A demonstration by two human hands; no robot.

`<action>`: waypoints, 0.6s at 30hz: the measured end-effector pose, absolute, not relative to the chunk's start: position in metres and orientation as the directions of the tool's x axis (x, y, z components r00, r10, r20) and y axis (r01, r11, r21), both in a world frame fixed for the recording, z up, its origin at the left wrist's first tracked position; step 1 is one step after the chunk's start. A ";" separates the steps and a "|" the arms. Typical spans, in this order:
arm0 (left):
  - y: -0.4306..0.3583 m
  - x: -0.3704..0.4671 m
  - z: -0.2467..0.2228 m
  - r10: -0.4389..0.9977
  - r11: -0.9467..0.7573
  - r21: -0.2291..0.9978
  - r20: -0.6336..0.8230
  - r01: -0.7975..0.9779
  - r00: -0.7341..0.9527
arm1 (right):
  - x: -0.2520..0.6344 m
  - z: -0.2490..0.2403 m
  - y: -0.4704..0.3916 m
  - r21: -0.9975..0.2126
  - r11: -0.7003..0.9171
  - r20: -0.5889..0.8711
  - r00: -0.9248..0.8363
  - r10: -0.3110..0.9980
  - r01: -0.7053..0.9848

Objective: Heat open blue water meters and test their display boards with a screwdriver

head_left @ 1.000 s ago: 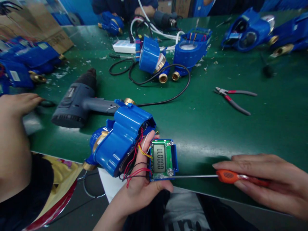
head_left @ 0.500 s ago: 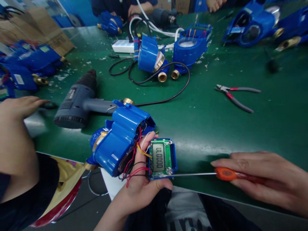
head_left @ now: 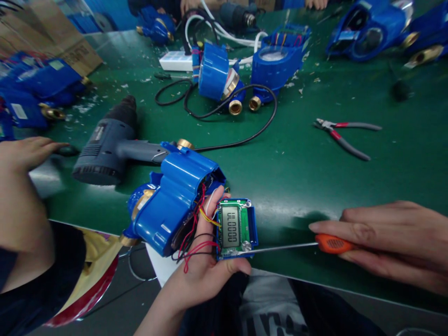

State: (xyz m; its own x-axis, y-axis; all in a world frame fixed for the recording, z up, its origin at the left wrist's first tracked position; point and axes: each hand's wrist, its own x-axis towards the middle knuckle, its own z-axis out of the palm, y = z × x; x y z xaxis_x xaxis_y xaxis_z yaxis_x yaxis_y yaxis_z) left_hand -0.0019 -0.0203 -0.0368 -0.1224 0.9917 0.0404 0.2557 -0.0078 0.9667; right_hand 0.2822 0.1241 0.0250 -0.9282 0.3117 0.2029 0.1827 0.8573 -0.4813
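My left hand (head_left: 206, 266) is wrapped round a small circuit board with a display (head_left: 230, 227), set in a blue frame, its digits facing up. Red, black, yellow and white wires (head_left: 196, 233) run from the board to a blue meter housing (head_left: 175, 196) lying just left of it at the table's edge. In my right hand (head_left: 388, 238) is a screwdriver (head_left: 334, 243) with an orange handle. Its shaft points left, and the tip touches the board's lower edge near a clear round post.
A heat gun (head_left: 105, 147) lies behind the housing. Cutting pliers (head_left: 345, 133) rest at the right. More blue meters (head_left: 213, 72), a black cable and a power strip (head_left: 177, 61) are farther back. Another person's arm (head_left: 24, 196) reaches in at the left.
My right hand and the screwdriver handle have moved up slightly, so the shaft now slopes up toward the handle. The board stays in my left hand.
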 end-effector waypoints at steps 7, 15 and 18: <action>-0.018 -0.001 -0.038 0.986 -0.070 0.967 0.105 0.245 -0.130 | 0.289 -0.014 0.102 -0.639 0.746 0.192 -0.900 0.392 0.189; -0.018 -0.001 -0.035 0.984 -0.064 0.972 0.099 0.224 -0.148 | 0.286 -0.015 0.108 -0.554 0.816 0.238 -0.906 0.349 0.168; -0.016 0.001 -0.034 0.983 -0.073 0.977 0.105 0.200 -0.154 | 0.287 -0.012 0.111 -0.440 0.884 0.291 -0.905 0.309 0.160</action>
State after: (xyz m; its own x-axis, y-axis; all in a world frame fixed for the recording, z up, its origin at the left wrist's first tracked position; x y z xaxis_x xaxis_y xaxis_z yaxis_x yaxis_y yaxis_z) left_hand 0.0007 -0.0165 -0.0340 -0.1537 0.9826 0.1047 0.2000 -0.0728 0.9771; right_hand 0.2868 0.1109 -0.0123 -0.9055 0.3088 0.2911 0.1599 0.8836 -0.4402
